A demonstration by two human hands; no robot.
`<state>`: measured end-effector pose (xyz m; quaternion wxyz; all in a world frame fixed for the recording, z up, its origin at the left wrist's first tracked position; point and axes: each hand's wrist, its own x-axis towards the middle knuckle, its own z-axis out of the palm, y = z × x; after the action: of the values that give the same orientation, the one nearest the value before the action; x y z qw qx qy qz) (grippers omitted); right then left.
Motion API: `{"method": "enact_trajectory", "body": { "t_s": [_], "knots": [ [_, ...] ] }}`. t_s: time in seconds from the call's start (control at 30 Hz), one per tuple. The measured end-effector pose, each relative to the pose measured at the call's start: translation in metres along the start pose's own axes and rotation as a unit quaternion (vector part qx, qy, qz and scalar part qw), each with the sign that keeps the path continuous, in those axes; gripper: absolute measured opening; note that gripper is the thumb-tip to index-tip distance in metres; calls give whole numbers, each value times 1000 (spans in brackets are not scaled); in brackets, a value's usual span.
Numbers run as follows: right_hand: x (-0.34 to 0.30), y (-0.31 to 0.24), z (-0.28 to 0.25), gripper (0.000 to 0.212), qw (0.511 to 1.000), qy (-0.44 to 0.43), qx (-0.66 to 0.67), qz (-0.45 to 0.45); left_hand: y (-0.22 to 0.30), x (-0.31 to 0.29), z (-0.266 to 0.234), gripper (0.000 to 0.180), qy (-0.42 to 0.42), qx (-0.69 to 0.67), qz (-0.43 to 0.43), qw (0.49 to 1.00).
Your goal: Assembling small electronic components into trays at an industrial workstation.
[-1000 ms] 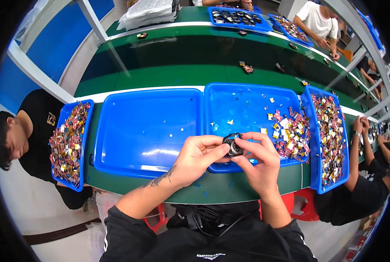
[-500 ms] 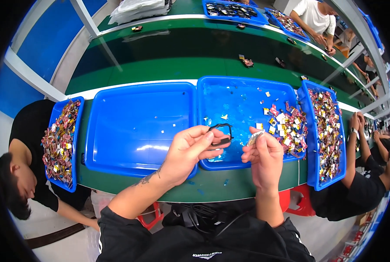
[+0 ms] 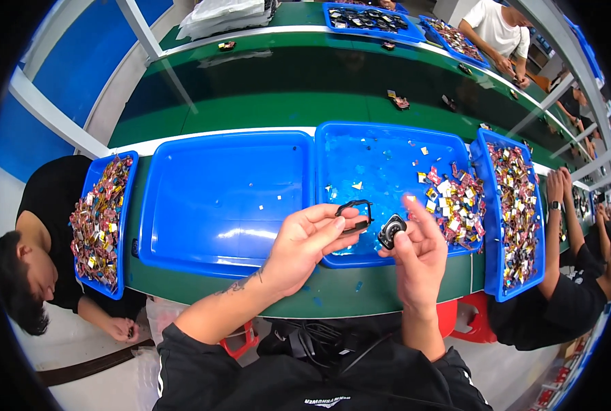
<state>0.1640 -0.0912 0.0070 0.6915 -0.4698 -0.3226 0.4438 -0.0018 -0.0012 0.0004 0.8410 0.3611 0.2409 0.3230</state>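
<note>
Over the front of a blue tray [image 3: 394, 129], my left hand [image 3: 298, 246] pinches a thin black rectangular frame [image 3: 354, 203], open in its middle. Close to its right, my right hand [image 3: 422, 264] grips a small black rounded-square part [image 3: 391, 231] with a round, lens-like centre, much like a watch case back. Frame and part are a short gap apart. My right forefinger is raised off the part. On the right side of the tray lies a pile of small parts [image 3: 456, 205] in pink, white and yellow.
Left of it a second blue tray [image 3: 223, 140] has a few tiny scraps. Blue bins full of small parts stand at the far left [image 3: 133, 205] and right [image 3: 482, 205]. Beyond runs a green belt [image 3: 285, 89] with scattered parts. People sit on both sides.
The part in my right hand has turned from its silvery edge to its dark, round-centred face, and my right forefinger has lifted. Pieces on the belt appear slightly further right, as does the whole view.
</note>
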Motion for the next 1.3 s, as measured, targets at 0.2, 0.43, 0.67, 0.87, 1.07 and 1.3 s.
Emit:
{"method": "enact_trajectory", "body": {
  "t_s": [0.2, 0.43, 0.67, 0.87, 1.07, 1.3],
  "knots": [
    [-4, 2, 12, 10, 987, -55, 133, 75, -9, -4, -1, 24, -7, 36, 86, 996],
    [1, 5, 12, 10, 990, -72, 107, 62, -9, -8, 3, 19, 25, 383, 270, 883],
    [12, -25, 3, 14, 929, -268, -253, -30, 5, -6, -8, 24, -94, -24, -78, 992],
    [4, -26, 6, 14, 944, -215, -242, -67, 4, -3, -8, 36, -38, 181, 25, 982],
    [-11, -14, -8, 18, 978, -148, -104, 107, 24, -1, -13, 33, 78, 34, 54, 995],
    [-18, 9, -1, 12, 974, -157, -127, 101, 13, -4, -5, 31, 75, 60, 151, 984]
  ]
}}
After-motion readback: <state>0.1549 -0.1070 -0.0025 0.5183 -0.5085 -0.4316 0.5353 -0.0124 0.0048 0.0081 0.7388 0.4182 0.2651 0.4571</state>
